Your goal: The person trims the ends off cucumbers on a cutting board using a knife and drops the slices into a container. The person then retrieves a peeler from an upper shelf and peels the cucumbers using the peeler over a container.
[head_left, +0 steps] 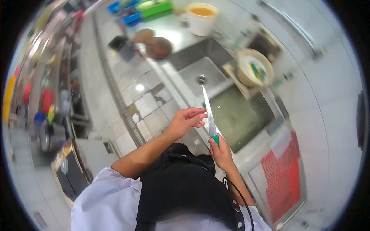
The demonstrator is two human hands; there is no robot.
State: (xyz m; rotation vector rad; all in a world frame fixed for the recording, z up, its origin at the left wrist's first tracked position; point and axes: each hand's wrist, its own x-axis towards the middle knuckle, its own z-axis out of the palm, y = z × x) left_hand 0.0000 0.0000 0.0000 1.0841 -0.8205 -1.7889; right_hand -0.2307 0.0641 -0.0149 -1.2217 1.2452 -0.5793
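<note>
A kitchen knife (209, 115) with a long narrow blade and a green handle points up and away from me. My right hand (221, 152) is closed around its handle. Beside the blade, my left hand (188, 122) has its fingers loosely bent and apart; the fingertips reach the blade's edge, though I cannot tell if they touch it. Just beyond the knife are the two basins of a metal sink: the far basin (204, 69) shows its drain, while the near basin (246, 119) holds cloudy water.
A beige bowl (243, 69) with green and yellow items rests on the sink's right side. Further back stand a white bucket (202, 23) with orange contents, brown round objects (158, 47) and a green crate (156, 8). Red mesh (283, 181) lies at the right. Left is a tiled floor (148, 102).
</note>
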